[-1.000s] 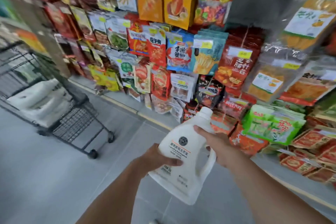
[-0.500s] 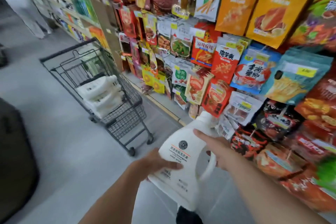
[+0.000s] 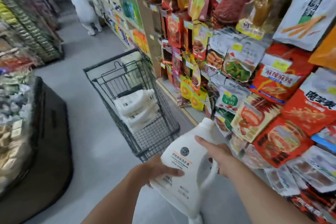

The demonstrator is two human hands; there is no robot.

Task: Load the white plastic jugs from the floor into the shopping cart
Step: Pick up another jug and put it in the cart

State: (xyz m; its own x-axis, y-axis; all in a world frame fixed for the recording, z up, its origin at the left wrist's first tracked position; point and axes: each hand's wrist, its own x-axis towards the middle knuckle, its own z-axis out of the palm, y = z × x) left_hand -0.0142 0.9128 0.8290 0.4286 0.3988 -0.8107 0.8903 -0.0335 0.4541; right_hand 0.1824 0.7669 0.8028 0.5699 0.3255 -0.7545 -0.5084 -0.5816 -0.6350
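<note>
Black wire shopping cart (image 3: 154, 132) holds several white jugs (image 3: 134, 103) lying on their sides; one more detergent jug (image 3: 181, 152) — tilted, cap toward the shelves — hangs just short of the cart; left hand (image 3: 154, 169) clasps its base, right hand (image 3: 220, 156) grips its handle.

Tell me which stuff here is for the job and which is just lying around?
Job things: white jug, gripped by left hand and right hand; shopping cart; jugs already in cart.
Just around: hanging snack packets; dark display bin; person in white down the aisle.
</note>
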